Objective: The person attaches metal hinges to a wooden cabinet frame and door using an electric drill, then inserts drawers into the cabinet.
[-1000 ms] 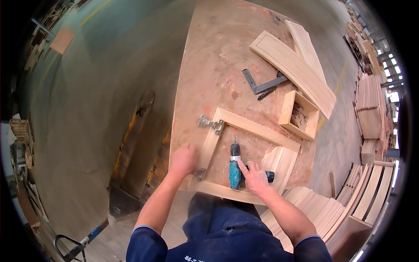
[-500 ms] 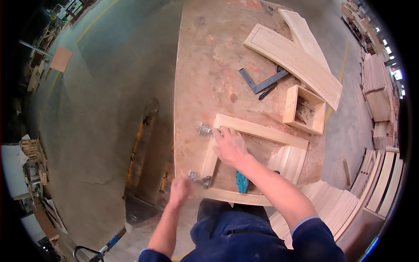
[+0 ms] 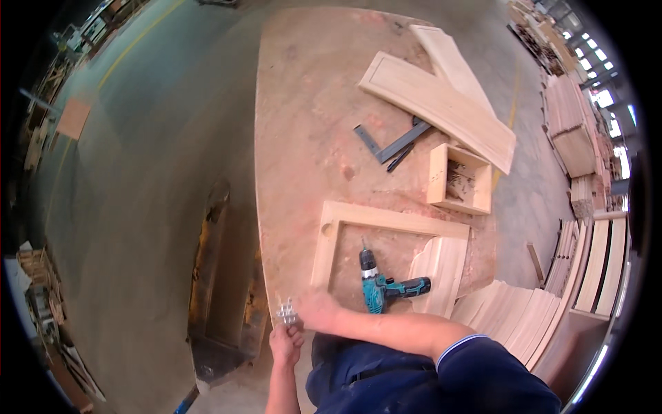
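A pale wooden frame (image 3: 396, 217) lies at the near end of the worktable, with a round recess (image 3: 326, 228) at its far left corner. My left hand (image 3: 285, 345) is just off the table's near left corner, its fingers closed on a metal cabinet hinge (image 3: 287, 312). Whether a second hinge is with it, I cannot tell. Beside it, over the frame's near left corner, my right hand (image 3: 318, 310) is smeared by motion, its fingers unclear. Inside the frame rests a teal and black cordless drill (image 3: 373, 283), its bit pointing away from me.
An open wooden box (image 3: 438, 178) holding small dark pieces, probably screws, stands right of the frame. Farther back lie a metal square (image 3: 394, 150), a black pen (image 3: 400, 159) and two wooden panels (image 3: 441, 107). A pallet jack (image 3: 219, 355) stands left of the table; stacked boards (image 3: 517, 317) are at right.
My right hand has left the frame's far left corner and come down beside my left. The hinge at that corner is gone, baring the recess. The drill now shows fully.
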`<state>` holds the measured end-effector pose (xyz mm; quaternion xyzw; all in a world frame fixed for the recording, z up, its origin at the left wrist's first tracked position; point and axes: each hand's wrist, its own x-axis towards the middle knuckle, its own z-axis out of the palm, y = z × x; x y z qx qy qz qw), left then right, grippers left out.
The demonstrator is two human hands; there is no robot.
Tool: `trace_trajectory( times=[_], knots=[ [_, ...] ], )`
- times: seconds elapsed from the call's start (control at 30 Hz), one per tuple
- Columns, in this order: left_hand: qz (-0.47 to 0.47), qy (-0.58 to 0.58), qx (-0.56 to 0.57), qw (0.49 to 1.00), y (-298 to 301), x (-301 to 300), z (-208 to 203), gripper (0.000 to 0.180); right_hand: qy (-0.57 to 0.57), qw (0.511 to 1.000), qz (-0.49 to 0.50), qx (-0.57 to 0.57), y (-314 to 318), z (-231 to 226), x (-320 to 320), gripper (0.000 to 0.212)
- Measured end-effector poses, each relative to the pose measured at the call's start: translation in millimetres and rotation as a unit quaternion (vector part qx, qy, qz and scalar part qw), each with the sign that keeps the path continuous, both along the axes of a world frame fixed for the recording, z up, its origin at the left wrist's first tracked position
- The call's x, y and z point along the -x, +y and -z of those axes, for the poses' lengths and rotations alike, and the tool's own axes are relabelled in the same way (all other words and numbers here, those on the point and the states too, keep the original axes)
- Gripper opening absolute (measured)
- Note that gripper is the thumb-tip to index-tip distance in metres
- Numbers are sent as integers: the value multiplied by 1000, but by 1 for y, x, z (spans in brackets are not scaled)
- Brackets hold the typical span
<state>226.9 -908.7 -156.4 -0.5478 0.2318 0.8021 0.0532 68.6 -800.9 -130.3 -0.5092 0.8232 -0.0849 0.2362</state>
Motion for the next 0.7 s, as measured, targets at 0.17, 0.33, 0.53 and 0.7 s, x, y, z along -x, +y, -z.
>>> trace_trajectory(
  times=[0.17, 0.33, 0.53, 0.7],
  knots=[
    [10, -27, 22, 999, -3, 12, -9, 22, -68, 996, 14, 57, 0, 9, 6, 21],
    [24, 41, -8, 999, -11, 15, -10, 23, -235, 910, 323, 110, -4, -35, 86, 26],
    [56, 107, -30, 992, -8, 49, -26, 20, -199, 834, 485, 173, 64, -10, 209, 40],
    [104, 167, -51, 979, 4, 81, -20, 20, -173, 755, 588, 233, 119, -7, 251, 45]
  ],
)
